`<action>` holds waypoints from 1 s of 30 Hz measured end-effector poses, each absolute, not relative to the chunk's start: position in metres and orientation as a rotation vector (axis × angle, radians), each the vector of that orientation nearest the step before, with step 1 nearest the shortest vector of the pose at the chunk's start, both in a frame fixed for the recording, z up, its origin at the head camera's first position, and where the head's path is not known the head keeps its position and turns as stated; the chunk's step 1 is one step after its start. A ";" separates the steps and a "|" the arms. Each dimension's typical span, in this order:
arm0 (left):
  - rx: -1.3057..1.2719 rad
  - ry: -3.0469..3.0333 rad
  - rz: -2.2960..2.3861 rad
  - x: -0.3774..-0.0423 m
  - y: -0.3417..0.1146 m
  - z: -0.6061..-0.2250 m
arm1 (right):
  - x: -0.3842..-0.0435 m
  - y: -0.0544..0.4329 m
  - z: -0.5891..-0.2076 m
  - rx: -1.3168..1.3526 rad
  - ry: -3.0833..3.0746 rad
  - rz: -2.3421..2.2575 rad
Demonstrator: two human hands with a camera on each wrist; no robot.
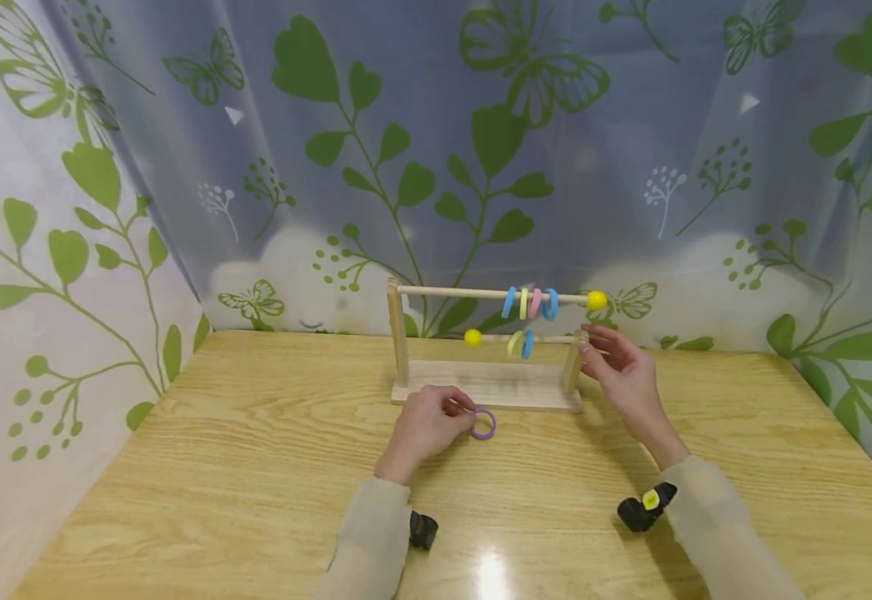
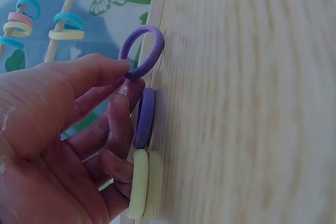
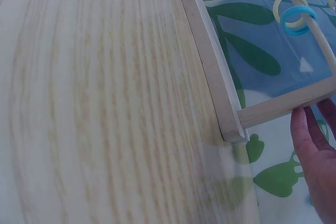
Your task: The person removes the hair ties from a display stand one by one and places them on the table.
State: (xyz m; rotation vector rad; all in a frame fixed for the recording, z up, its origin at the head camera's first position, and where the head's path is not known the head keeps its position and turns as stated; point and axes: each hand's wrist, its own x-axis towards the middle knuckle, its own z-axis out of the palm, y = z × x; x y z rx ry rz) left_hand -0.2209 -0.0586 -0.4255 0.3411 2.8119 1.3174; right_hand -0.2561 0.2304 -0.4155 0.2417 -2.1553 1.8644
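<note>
My left hand [image 1: 427, 423] pinches a purple hair tie [image 2: 153, 51] between thumb and forefinger, just in front of the wooden stand's base [image 1: 492, 385]. Beneath its other fingers, a second purple hair tie [image 2: 145, 119] and a pale yellow hair tie [image 2: 138, 184] lie on the table. My right hand [image 1: 626, 379] holds the stand's short right post [image 3: 286, 104] near its top with thumb and fingers. Blue, yellow and pink hair ties [image 1: 535, 303] hang on the upper rod [image 1: 451, 292]. A yellow and a blue hair tie [image 1: 528, 344] hang on the lower rod [image 3: 320, 38].
Yellow balls cap the upper rod's right end [image 1: 596, 300] and the lower rod's left end [image 1: 473, 337]. The tall left post [image 1: 398, 333] carries the upper rod. A leaf-patterned curtain [image 1: 436, 167] hangs behind the wood-grain table [image 1: 256, 467].
</note>
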 end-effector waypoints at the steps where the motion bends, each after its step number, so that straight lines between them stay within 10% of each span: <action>1: 0.345 2.810 1.316 -0.221 -0.059 -0.426 | -0.256 0.230 -0.415 0.244 -2.152 1.871; 30: 0.271 2.839 1.571 -0.221 -0.049 -0.421 | -0.255 0.231 -0.416 0.252 -2.162 1.876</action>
